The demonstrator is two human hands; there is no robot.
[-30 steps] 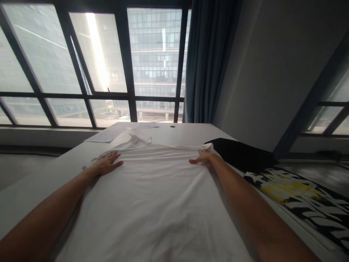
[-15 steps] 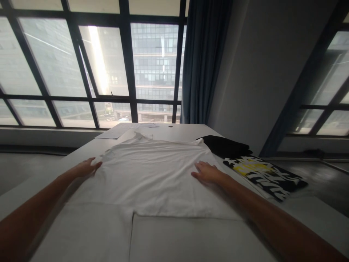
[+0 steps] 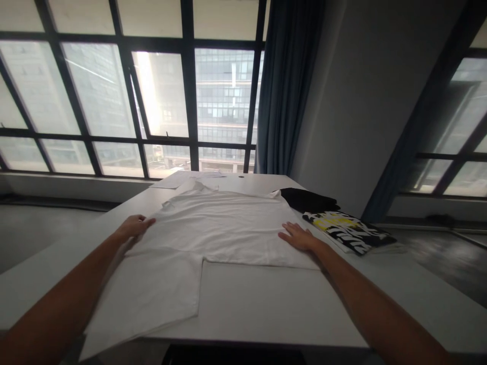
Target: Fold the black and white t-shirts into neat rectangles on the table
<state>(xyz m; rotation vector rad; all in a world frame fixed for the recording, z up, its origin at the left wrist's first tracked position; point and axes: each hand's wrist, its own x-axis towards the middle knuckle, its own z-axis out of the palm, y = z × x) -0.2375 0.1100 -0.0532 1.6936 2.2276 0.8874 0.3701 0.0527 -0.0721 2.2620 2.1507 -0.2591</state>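
Note:
A white T-shirt (image 3: 220,228) lies spread flat on a white table (image 3: 266,304), with one part hanging toward the near left edge. My left hand (image 3: 133,225) rests on the shirt's left edge with its fingers curled down onto the cloth. My right hand (image 3: 299,236) lies flat on the shirt's right edge, fingers stretched out and apart.
A folded black garment (image 3: 308,198) and a black, white and yellow printed garment (image 3: 348,230) lie to the right of the shirt. Papers (image 3: 178,178) sit at the table's far end before large windows. A dark curtain (image 3: 283,86) hangs behind.
Both hands have slid back toward me along the shirt's sides. The view has pulled back, so the shirt's near edge and the table's front edge now show.

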